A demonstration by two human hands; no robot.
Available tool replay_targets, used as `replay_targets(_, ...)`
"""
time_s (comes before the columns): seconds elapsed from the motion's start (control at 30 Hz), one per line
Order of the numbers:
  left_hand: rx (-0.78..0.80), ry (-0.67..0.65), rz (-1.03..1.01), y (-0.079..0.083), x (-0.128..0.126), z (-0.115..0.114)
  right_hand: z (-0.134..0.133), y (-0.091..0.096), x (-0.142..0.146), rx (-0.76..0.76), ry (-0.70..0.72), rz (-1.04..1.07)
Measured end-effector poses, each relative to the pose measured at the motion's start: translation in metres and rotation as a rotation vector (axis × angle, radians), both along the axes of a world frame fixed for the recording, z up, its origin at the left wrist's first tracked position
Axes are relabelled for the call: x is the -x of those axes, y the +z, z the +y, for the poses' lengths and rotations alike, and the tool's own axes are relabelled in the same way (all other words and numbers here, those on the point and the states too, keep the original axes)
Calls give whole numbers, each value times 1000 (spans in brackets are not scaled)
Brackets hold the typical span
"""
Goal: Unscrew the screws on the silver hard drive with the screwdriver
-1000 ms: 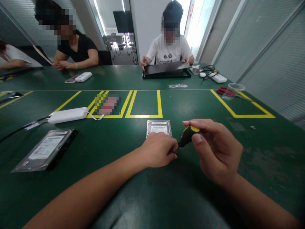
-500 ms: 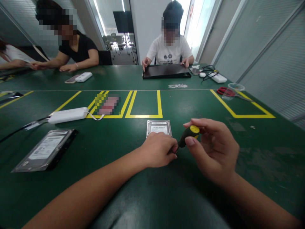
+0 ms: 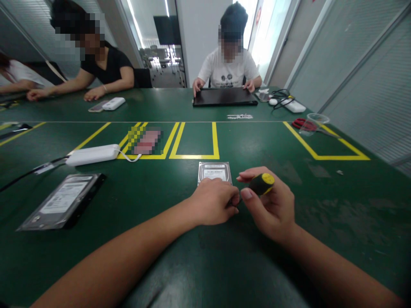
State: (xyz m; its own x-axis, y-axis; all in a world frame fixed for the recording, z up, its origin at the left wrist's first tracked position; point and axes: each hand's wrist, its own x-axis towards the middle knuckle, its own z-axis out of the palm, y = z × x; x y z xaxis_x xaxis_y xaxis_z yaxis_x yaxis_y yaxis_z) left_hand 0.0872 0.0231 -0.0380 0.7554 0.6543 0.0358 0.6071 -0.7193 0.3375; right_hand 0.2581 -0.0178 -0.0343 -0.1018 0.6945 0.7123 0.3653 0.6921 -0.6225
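Observation:
A small silver hard drive [image 3: 214, 167] with a white label lies on the green table, its near part hidden under my left hand [image 3: 212, 202]. The thumb and curled forefinger of that hand close around the thin shaft of a screwdriver; the shaft's tip is hidden. The screwdriver [image 3: 261, 184] has a black handle with a yellow end and leans to the right. My right hand [image 3: 272, 205] is around this handle, thumb on the near side and fingers on the far side.
A larger hard drive [image 3: 62, 199] lies at the left near a white power bank [image 3: 93, 155] with cables. Yellow tape [image 3: 195, 156] marks the table. Red-handled scissors [image 3: 303, 124] and a clear plastic cup [image 3: 316, 122] are at right. Across the table a person holds a black panel [image 3: 224, 97].
My right hand has shifted left and closer to my left hand, and the screwdriver handle has tipped further right. My left hand has stayed in place. A co-worker's hand at far left moved left.

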Motion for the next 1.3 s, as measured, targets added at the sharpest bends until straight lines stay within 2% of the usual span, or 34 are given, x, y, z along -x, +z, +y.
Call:
replay_targets(0.2,-1,10,17,2,0,0,2,-6,0,67,5,30)
replay_targets(0.37,15,19,16,7,-1,-1,1,3,-5,17,-17,79)
replay_targets(0.53,18,48,40,10,-2,-3,8,9,-13,-74,-217,127)
replay_targets(0.73,26,52,75,11,-2,-4,25,1,-22,12,-381,41)
replay_targets(0.93,40,21,51,11,1,-4,40,-5,-31,83,-420,-199)
replay_targets(1.13,62,-39,18,19,7,-8,46,-15,-37,205,-448,-536)
replay_targets(1.3,127,-40,-81,27,16,-17,42,-10,-36,299,-467,-831)
